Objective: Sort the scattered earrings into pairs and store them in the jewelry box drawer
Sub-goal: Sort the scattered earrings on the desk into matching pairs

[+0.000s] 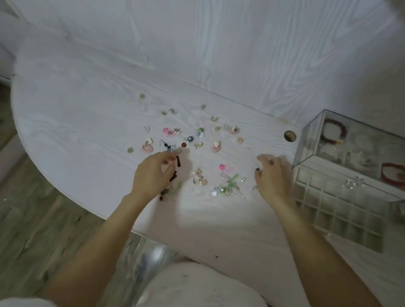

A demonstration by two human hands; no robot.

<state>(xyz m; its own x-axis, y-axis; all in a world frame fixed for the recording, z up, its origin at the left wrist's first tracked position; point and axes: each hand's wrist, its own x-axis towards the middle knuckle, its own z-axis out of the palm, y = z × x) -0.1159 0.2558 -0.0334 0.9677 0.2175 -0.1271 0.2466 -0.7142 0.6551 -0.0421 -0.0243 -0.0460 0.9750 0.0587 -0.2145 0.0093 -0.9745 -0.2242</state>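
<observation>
The person wears a fluffy white garment with a fleecy nap; it covers the lap and torso, and its sleeves are pushed up to the elbows, leaving both forearms bare. The left hand (152, 172) and right hand (272, 178) have dark-painted nails on the fingers (257, 170).

Earrings (197, 147) lie scattered across the middle of the table (76, 113). The left hand (155, 172) sits at the spread's near-left edge, the right hand (271, 176) at its right. Right of that stands the jewelry box (360, 148), its drawer (337, 207) pulled out in front.
</observation>
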